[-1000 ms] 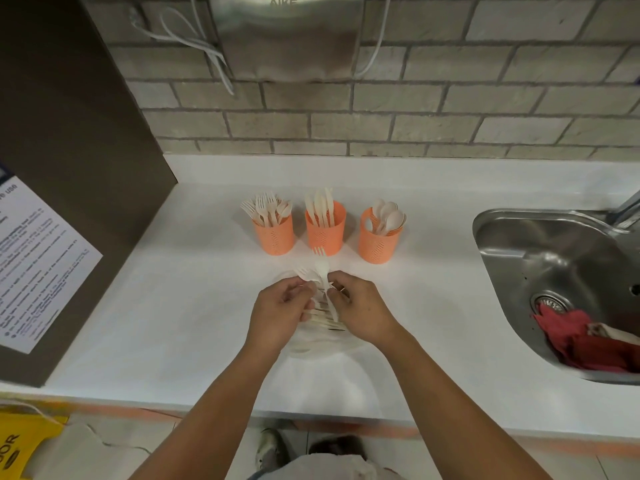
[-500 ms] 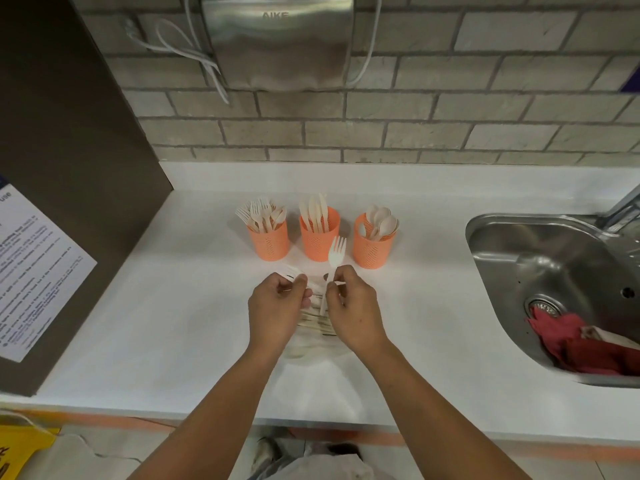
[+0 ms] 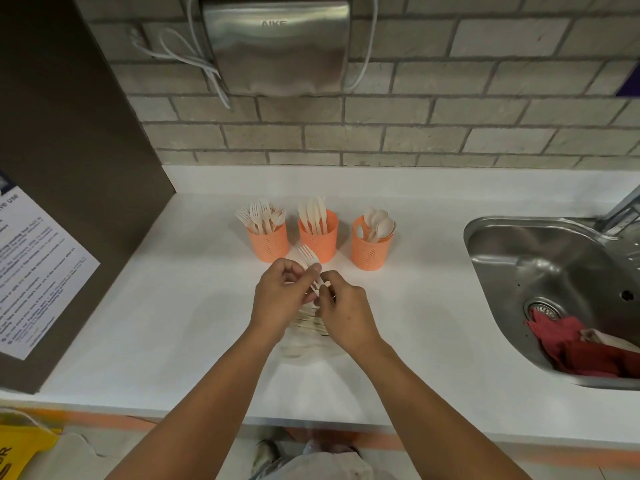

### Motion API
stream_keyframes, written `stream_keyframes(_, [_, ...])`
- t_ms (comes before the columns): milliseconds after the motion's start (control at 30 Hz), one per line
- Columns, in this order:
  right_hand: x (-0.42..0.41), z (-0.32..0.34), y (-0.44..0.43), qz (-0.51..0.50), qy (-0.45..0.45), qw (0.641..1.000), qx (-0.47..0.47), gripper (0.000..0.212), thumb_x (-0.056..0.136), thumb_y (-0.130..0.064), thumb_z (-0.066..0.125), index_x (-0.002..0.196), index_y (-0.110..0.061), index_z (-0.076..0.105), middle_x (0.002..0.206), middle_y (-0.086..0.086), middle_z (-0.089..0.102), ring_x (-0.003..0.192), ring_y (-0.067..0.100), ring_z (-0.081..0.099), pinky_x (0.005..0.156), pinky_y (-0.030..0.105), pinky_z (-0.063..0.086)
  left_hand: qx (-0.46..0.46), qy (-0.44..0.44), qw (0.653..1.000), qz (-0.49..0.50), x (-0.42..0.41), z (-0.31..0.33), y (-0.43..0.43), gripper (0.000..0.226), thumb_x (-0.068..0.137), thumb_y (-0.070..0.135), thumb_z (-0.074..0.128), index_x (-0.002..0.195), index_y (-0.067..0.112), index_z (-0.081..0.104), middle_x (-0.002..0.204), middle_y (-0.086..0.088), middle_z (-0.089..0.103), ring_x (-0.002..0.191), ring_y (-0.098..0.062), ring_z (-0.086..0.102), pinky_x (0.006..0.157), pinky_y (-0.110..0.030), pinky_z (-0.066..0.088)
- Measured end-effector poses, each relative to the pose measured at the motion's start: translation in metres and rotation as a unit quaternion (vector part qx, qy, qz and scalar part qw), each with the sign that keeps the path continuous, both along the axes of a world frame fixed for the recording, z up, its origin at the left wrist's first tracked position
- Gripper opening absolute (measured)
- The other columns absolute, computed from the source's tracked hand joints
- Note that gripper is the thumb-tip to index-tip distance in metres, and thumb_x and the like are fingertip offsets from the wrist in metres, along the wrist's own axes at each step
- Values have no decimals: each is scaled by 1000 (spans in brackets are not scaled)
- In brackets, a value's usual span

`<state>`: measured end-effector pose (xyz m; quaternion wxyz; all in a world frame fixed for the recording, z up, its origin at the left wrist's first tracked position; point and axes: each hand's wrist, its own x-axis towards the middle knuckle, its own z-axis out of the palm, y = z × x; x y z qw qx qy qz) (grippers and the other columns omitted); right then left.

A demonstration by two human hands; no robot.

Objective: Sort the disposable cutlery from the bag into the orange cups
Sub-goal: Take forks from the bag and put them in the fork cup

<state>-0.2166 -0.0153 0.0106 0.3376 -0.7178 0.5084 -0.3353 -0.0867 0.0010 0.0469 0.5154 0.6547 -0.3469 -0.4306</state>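
Three orange cups stand in a row on the white counter: the left cup point(image 3: 269, 243) holds forks, the middle cup point(image 3: 319, 240) holds knives, the right cup point(image 3: 370, 248) holds spoons. In front of them lies a clear plastic bag point(image 3: 302, 344) with more pale cutlery, partly hidden by my hands. My left hand point(image 3: 282, 295) pinches the forks point(image 3: 306, 255), whose tines point toward the left and middle cups. My right hand point(image 3: 344, 311) touches the handle end of the forks just right of the left hand.
A steel sink point(image 3: 554, 289) with a red cloth point(image 3: 581, 344) lies to the right. A brown panel with a printed notice point(image 3: 31, 268) walls off the left. A metal hand dryer point(image 3: 277, 43) hangs on the brick wall behind.
The fork held upright in my right hand has passed to my left hand and now tilts leftward, nearer the fork cup. Both hands stay over the bag.
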Motion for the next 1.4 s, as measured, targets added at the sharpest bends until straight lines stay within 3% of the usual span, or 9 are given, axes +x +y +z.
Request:
stream_keyframes(167, [-1, 6, 1, -33, -126, 983, 129, 24, 106, -16, 44, 115, -25, 64, 81, 0, 70, 59, 13, 66, 56, 20, 50, 4, 112, 994, -7, 1, -4, 2, 34, 87, 13, 84, 110, 6, 60, 100, -22, 69, 77, -22, 75, 88, -39, 63])
stream_keyframes(267, [0, 4, 2, -8, -147, 980, 132, 28, 106, -17, 43, 108, -28, 68, 75, -9, 65, 61, 8, 59, 64, 22, 48, 11, 149, 989, -3, 2, -7, 2, 42, 86, 9, 84, 121, 4, 60, 103, -22, 73, 89, -28, 77, 86, -30, 62])
stream_keyframes(367, [1, 6, -2, 8, -158, 975, 155, 27, 104, -14, 45, 98, -23, 70, 75, -5, 65, 59, 11, 58, 60, 24, 46, 24, 159, 987, -18, 9, -9, 2, 35, 88, 18, 83, 107, -8, 68, 97, -28, 69, 90, -34, 69, 94, -33, 59])
stream_keyframes(433, [1, 11, -6, 14, -179, 966, 186, 26, 102, -13, 47, 99, -18, 73, 78, 6, 70, 59, 14, 63, 60, 27, 51, 31, 168, 985, -10, 13, -7, 2, 30, 90, 23, 81, 98, -5, 71, 89, -22, 65, 87, -29, 64, 94, -36, 57])
stream_keyframes(533, [0, 12, -17, -23, -208, 952, 222, 27, 99, -6, 49, 101, -11, 75, 92, 8, 75, 80, 21, 70, 71, 34, 60, 24, 209, 977, 28, 20, 1, 0, 25, 95, 21, 75, 110, 0, 73, 100, -16, 75, 94, -22, 70, 96, -35, 60])
stream_keyframes(667, [-5, -6, -29, 27, 64, 994, 84, 28, 97, -3, 52, 112, -10, 75, 113, 7, 71, 104, 23, 66, 95, 29, 50, 9, 196, 978, 65, 38, 7, 1, 21, 96, 21, 74, 113, 10, 76, 100, -4, 77, 88, -15, 71, 80, -26, 62])
stream_keyframes(833, [-4, -24, -27, 154, 264, 952, -10, 28, 94, -15, 57, 119, -15, 71, 117, 10, 61, 106, 32, 54, 89, 35, 47, -4, 181, 980, 84, 49, 9, 2, 18, 96, 21, 74, 111, 12, 77, 98, -2, 76, 86, -17, 71, 75, -23, 61])
stream_keyframes(1233, [-4, -34, -27, 170, 372, 911, -52, 22, 97, -15, 51, 117, -11, 60, 123, 9, 55, 117, 31, 49, 88, 43, 47, -17, 139, 988, 65, 51, 5, -2, 17, 101, 21, 67, 114, 15, 75, 103, -6, 76, 98, -19, 72, 90, -29, 61])
stream_keyframes(1400, [-3, -38, -26, 151, 371, 914, -61, 26, 96, -8, 48, 120, -9, 58, 127, 10, 53, 119, 32, 48, 88, 42, 45, -15, 130, 989, 65, 56, 2, -1, 16, 101, 23, 67, 114, 16, 74, 102, -10, 73, 96, -20, 69, 79, -22, 59])
